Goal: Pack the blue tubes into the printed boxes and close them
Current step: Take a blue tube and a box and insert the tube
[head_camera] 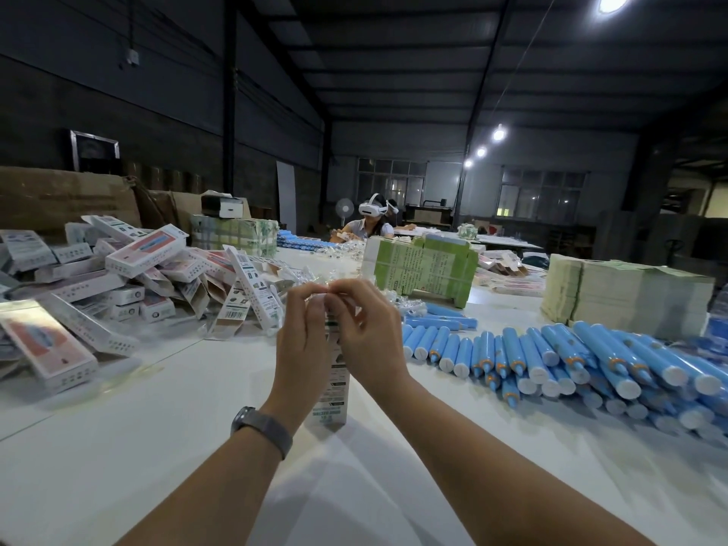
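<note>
A printed white box (334, 392) stands upright on the white table (165, 439), right in front of me. My left hand (301, 340) and my right hand (368, 336) both pinch its top end with curled fingers; the flap there is hidden behind them. Whether a tube is inside cannot be seen. Several blue tubes (551, 356) with white caps lie in a row and heap at the right. Closed printed boxes (130, 277) are piled at the left.
Bundles of flat green-printed cartons (423, 266) and a paper stack (626, 293) stand behind the tubes. Small clear plastic pieces (327, 275) lie behind my hands. A person wearing a headset (372, 218) sits at the far end. Brown cardboard (63, 199) lines the left wall.
</note>
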`<state>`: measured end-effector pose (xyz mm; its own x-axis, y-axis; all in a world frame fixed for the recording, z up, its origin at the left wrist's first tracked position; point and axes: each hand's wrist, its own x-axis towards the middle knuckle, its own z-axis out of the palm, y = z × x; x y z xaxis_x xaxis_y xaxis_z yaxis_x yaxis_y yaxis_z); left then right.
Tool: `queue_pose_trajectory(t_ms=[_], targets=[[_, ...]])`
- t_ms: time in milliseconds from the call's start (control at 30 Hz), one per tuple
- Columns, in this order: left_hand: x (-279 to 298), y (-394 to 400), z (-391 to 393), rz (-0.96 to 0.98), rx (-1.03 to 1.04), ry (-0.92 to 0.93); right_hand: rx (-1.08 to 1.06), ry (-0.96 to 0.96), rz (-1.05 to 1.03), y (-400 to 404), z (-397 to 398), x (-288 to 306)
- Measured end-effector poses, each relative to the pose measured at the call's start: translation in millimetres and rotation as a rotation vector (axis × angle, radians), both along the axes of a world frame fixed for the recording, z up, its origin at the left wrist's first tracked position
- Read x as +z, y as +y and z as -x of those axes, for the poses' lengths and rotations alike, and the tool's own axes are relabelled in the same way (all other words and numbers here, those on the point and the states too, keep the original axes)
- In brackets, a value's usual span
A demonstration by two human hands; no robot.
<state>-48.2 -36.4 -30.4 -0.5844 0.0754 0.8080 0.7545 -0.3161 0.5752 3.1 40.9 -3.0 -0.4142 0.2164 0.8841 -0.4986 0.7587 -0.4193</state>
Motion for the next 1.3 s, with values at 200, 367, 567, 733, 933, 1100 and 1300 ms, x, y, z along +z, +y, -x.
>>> queue_pose_trajectory(t_ms=[200, 367, 567, 733, 933, 1100, 1300], targets=[[-3, -2, -4, 0.032, 0.005, -0.046, 0.008, -0.044, 0.064, -1, 0, 1], [-5, -2, -7, 0.052, 0.020, -0.050, -0.032, -0.022, 0.014, -4, 0, 2], [-5, -2, -9, 0.031, -0.003, -0.055, -0.041, -0.036, -0.013, -8, 0, 4], [-4, -3, -7, 0.075, 0.026, -0.084, -0.047, -0.101, 0.006, -9, 1, 12], [-9, -1, -2, 0.066, 0.024, -0.041, -0.062, -0.131, 0.007, -9, 0, 19], [-9, -2, -2, 0.088, 0.028, -0.032, -0.026, -0.214, -0.021, -5, -5, 30], [-9, -3, -2, 0.120, 0.074, 0.004, -0.015, -0.368, -0.088, 8, -8, 50]])
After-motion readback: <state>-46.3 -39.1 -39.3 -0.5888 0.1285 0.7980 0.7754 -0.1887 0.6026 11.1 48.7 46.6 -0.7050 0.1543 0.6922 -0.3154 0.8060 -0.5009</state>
